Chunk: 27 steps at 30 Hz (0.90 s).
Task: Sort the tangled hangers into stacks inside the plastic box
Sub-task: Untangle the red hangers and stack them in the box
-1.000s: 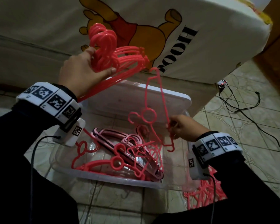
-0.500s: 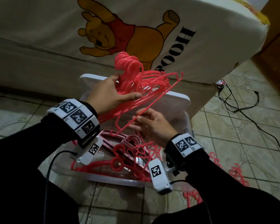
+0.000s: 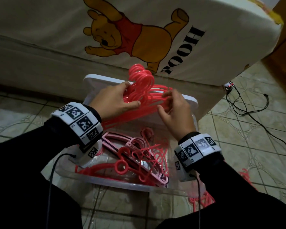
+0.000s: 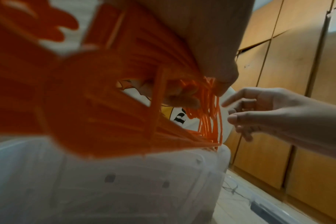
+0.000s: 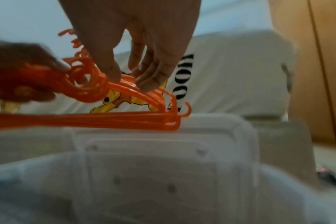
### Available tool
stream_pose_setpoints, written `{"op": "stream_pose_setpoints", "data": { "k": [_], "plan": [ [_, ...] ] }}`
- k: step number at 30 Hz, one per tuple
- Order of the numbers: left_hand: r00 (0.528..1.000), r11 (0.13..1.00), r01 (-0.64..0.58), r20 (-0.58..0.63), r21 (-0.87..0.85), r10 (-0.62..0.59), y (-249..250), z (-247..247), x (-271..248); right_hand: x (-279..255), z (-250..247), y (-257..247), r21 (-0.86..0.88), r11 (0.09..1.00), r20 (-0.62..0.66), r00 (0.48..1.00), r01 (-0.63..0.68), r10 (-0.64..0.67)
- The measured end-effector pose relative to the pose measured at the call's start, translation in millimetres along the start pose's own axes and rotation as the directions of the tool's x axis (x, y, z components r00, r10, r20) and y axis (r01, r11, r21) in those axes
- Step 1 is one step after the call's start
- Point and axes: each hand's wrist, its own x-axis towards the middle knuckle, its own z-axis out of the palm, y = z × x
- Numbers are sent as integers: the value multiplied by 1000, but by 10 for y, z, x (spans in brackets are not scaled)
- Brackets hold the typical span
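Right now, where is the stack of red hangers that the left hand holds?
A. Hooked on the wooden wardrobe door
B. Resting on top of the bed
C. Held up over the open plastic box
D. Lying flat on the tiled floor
C: the left hand grips the stack of red hangers in the air above the plastic box, with the right hand at the stack's shoulders.

Both arms reached forward in black sleeves. The left hand (image 3: 113,100) held its grip closed, thumb extended; the right hand (image 3: 173,111) hovered beside it, fingers loosely curled.
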Motion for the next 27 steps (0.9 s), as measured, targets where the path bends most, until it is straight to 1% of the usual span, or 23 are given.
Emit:
{"op": "stream_pose_setpoints", "data": {
  "k": [3, 5, 7, 8, 9, 11, 12, 13, 14, 16, 17, 19, 21, 24, 27],
  "plan": [
    [1000, 998, -17, 18, 57, 16, 16, 18, -14, 9, -26, 44, -164, 983, 86, 994, 83, -69],
    [1000, 997, -9, 30, 76, 7, 33, 30, -26, -16, -25, 13, -234, 960, 97, 986, 155, -135],
    [999, 999, -10, 53, 50, 7, 40, 41, -42, -35, -18, -37, -263, 929, 104, 965, 258, -239],
    [997, 999, -9, 70, 31, 7, 35, 48, -43, -39, -15, -59, -263, 919, 107, 955, 294, -275],
    [996, 1000, -7, 88, 20, 5, 31, 55, -45, -38, -14, -75, -267, 915, 102, 953, 303, -286],
    [993, 1000, -9, 118, 9, 8, 28, 72, -49, -28, -16, -88, -300, 919, 87, 967, 255, -240],
    [991, 1000, -12, 130, 7, 11, 31, 81, -49, -15, -16, -76, -320, 920, 101, 974, 224, -202],
    [990, 1000, -21, 143, 11, 19, 39, 93, -53, -4, -15, -57, -335, 919, 145, 975, 207, -166],
    [987, 999, -35, 160, 20, 32, 53, 108, -61, 5, -9, -36, -350, 914, 214, 968, 204, -134],
    [973, 998, -67, 221, 22, 61, 82, 139, -78, 14, 24, 10, -381, 896, 351, 932, 228, -88],
    [963, 997, -74, 262, 9, 69, 96, 149, -79, 11, 46, 33, -386, 890, 387, 918, 244, -84],
    [942, 997, -80, 329, 16, 70, 112, 157, -70, -8, 61, 54, -381, 889, 417, 905, 254, -80],
    [934, 986, -116, 351, 121, 67, 103, 147, -55, -27, 51, 39, -401, 882, 442, 895, 248, -50],
    [931, 908, -210, 358, 362, 72, 70, 127, -43, -22, 33, 30, -411, 865, 469, 880, 289, -71],
    [930, 843, -261, 356, 471, 89, 17, 110, -23, 9, 12, 23, -432, 854, 507, 861, 291, -38]
  ]
}}
